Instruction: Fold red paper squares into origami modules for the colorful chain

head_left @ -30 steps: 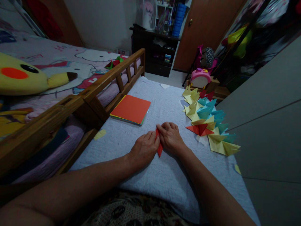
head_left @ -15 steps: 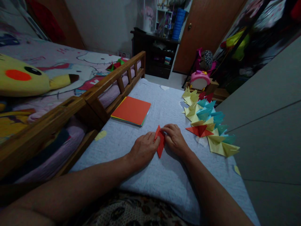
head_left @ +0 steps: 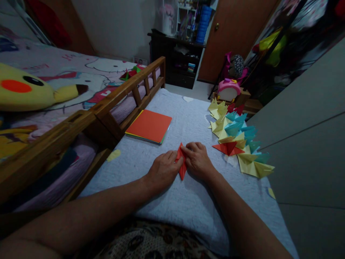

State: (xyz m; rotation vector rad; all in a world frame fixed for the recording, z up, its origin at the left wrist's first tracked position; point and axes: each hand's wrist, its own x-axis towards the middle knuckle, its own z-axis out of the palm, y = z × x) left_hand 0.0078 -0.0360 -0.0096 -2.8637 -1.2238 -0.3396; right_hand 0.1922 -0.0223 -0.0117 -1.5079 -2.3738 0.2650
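A red origami paper (head_left: 182,172), folded into a narrow diamond, lies on the pale blue bedding (head_left: 188,208) in front of me. My left hand (head_left: 165,167) grips its left side, with the thumb across the middle. My right hand (head_left: 198,160) presses on the right side, its fingers bent and touching the upper part. The fingers cover much of the folds. Beyond my left hand lies a stack of square coloured paper (head_left: 149,126) with an orange-red sheet on top. To the right of my hands sits a finished-looking red folded piece (head_left: 228,148).
Several yellow folded papers (head_left: 249,163) and teal folded papers (head_left: 237,126) stand in rows along the right edge. A wooden bed rail (head_left: 129,88) runs along the left, with a yellow plush toy (head_left: 35,90) behind it. A pale panel (head_left: 307,144) rises at the right.
My right fingers have shifted slightly down and left over the top of the red paper. My left hand keeps its hold. The whole view has moved a little.
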